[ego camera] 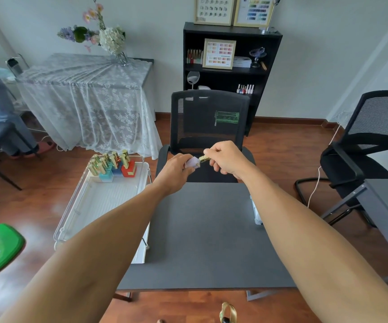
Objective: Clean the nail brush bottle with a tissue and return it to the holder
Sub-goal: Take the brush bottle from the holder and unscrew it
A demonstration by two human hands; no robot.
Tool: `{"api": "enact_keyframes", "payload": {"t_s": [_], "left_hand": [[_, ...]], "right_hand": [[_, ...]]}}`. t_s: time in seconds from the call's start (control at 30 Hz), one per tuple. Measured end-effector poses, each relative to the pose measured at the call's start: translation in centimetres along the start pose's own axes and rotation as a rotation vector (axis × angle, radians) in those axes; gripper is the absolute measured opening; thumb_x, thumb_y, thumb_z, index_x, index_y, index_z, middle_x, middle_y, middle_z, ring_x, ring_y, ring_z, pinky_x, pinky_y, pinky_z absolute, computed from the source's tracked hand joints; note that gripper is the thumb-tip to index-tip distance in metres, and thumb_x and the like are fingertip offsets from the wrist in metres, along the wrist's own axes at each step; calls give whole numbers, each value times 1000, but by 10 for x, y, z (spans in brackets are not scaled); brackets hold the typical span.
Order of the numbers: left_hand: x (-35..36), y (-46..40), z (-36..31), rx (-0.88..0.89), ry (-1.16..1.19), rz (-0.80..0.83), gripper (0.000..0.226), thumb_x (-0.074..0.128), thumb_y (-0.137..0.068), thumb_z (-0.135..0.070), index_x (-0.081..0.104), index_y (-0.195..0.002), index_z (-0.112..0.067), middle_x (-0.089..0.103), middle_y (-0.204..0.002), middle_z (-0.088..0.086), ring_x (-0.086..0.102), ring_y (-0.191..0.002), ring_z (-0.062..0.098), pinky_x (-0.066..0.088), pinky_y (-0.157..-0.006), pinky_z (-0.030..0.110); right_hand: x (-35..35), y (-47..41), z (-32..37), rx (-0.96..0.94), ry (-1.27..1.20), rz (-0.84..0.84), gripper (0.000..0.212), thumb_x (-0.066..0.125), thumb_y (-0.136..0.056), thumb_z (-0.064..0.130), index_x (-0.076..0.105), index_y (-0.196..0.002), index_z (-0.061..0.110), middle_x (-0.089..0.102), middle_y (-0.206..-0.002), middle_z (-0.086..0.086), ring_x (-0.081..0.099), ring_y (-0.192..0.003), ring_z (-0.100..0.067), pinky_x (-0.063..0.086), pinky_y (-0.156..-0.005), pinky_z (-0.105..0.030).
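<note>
While both bare forearms stretch forward over the dark grey table [202,241], the hands meet above its far edge, in front of the black mesh chair [208,127]. The left hand [176,170] is closed around a pale lilac tissue [192,163], which is wrapped about the body of the nail brush bottle [200,160]. The right hand [226,159] pinches the bottle's gold cap between thumb and fingers, so the bottle lies roughly level in the air between both hands, touching neither table nor tray. Whether the cap is loosened cannot be told. To the left of the table stands a white tray [100,206] with a clear rail; at its far end sit more gold-capped bottles [109,163] upright in coloured block holders [118,172] of teal, blue and red. Farther back, a lace-draped table [88,89] carries a vase of flowers [109,38], and a black shelf unit [230,66] holds framed colour charts against the wall.
</note>
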State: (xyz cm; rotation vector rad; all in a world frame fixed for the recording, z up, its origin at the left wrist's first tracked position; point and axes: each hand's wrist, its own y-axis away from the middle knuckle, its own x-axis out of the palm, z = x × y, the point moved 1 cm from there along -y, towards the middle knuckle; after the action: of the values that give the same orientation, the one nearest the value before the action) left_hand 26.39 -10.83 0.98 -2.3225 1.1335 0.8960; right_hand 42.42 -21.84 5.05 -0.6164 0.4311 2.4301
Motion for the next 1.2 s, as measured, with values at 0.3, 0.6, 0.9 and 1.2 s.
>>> {"api": "enact_keyframes", "payload": {"t_s": [0.3, 0.6, 0.9, 1.2], "left_hand": [[-2, 3, 5, -26, -5, -19, 27, 64, -105, -24, 63, -132, -16, 60, -114, -6, 58, -99, 18, 43, -82, 28], [-4, 4, 5, -27, 7, -19, 28, 65, -105, -25, 63, -132, -16, 61, -114, -4, 58, -98, 18, 43, -81, 28], [-5, 4, 10, -25, 10, -17, 28, 66, -104, -27, 63, -131, -18, 61, -112, -7, 58, -89, 15, 42, -73, 19], [-5, -1, 6, -46, 27, -15, 32, 68, -102, -25, 63, -133, -18, 62, -116, -5, 60, -99, 18, 44, -82, 27]], "right_hand": [[-3, 2, -3, -20, -195, -99, 11, 70, -92, 16, 78, -90, 8, 66, -69, -10, 53, -54, -14, 41, -43, -22], [-6, 0, -3, -61, -140, -158, 10, 72, -90, 19, 78, -83, 15, 65, -62, 0, 53, -47, -6, 43, -48, -26], [-10, -1, 1, -70, -175, -217, 18, 71, -87, 23, 79, -76, 12, 63, -58, 5, 50, -48, -7, 39, -49, -26], [-10, -2, 4, -65, -131, -372, 57, 72, -92, 47, 66, -51, 8, 53, -40, 8, 53, -48, -12, 46, -59, -31]]}}
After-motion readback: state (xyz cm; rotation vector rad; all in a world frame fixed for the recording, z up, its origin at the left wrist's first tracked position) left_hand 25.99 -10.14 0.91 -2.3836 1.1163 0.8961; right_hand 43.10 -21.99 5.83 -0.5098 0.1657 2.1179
